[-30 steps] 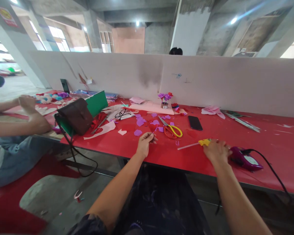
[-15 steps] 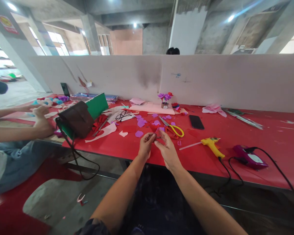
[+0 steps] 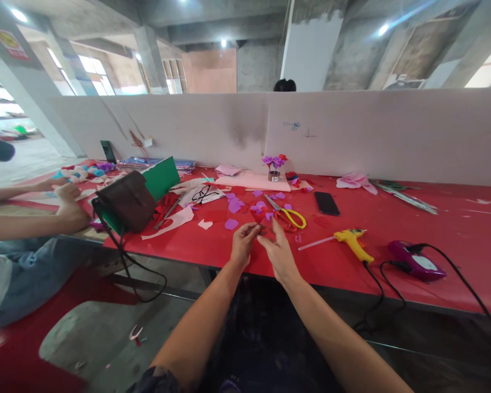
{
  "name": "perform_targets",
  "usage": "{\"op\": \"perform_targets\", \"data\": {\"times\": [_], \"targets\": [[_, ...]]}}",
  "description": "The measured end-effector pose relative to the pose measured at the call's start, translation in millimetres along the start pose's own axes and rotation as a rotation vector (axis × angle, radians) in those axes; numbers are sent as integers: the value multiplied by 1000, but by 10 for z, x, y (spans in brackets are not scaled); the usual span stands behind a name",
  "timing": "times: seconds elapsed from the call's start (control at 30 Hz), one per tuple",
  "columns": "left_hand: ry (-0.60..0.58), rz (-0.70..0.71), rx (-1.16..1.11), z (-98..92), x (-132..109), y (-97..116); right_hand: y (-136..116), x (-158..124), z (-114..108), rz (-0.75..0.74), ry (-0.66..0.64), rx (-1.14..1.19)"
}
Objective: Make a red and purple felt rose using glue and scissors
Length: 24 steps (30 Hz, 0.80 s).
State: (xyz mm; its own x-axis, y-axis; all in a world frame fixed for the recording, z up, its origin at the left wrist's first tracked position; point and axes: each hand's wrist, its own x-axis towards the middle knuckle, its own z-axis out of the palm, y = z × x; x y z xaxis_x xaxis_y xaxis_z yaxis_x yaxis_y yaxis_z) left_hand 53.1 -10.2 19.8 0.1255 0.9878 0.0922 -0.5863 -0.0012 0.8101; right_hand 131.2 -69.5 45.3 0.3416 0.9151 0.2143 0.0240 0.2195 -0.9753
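My left hand (image 3: 241, 244) is just over the front of the red table, its thumb and forefinger pinched together. What sits in the pinch is small, dark and mostly hidden. Close beside it, my right hand (image 3: 279, 252) has its thumb and fingers apart, the thumb near the left fingertips. A red cupped petal shape (image 3: 259, 213) shows just beyond the fingertips; whether it is held or lies on the table I cannot tell. Behind my right hand lie yellow-handled scissors (image 3: 297, 218). Purple petal pieces (image 3: 234, 205) are scattered past my hands.
Right of my hands lie a yellow glue gun (image 3: 354, 244), a purple corded device (image 3: 417, 261) and a black phone (image 3: 327, 203). Purple flowers in a small pot (image 3: 274, 176) stand at the back. A brown bag (image 3: 126, 199) and a co-worker's arm (image 3: 61, 213) are at left.
My right fingers have lifted slightly away from my left fingertips, and the red petal shape shows more clearly. The view has shifted a little.
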Motion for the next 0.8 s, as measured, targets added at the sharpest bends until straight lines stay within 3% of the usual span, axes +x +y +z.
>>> {"op": "perform_targets", "data": {"times": [0.13,0.3,0.4,0.6,0.7,0.8], "targets": [[26,-2,-12,5,-8,16,-14,-60,1,-3,-31,-31],[12,13,11,10,-21,25,-8,-62,-52,13,80,-26],[11,11,42,4,-21,29,31,-2,-30,23,56,-81],[35,19,91,-23,-32,48,40,-255,57,-162,-6,-325],[67,48,89,-29,-39,46,-91,-239,-177,-240,95,-343],[96,75,76,-1,10,69,-298,208,-760,-202,268,-376]]}}
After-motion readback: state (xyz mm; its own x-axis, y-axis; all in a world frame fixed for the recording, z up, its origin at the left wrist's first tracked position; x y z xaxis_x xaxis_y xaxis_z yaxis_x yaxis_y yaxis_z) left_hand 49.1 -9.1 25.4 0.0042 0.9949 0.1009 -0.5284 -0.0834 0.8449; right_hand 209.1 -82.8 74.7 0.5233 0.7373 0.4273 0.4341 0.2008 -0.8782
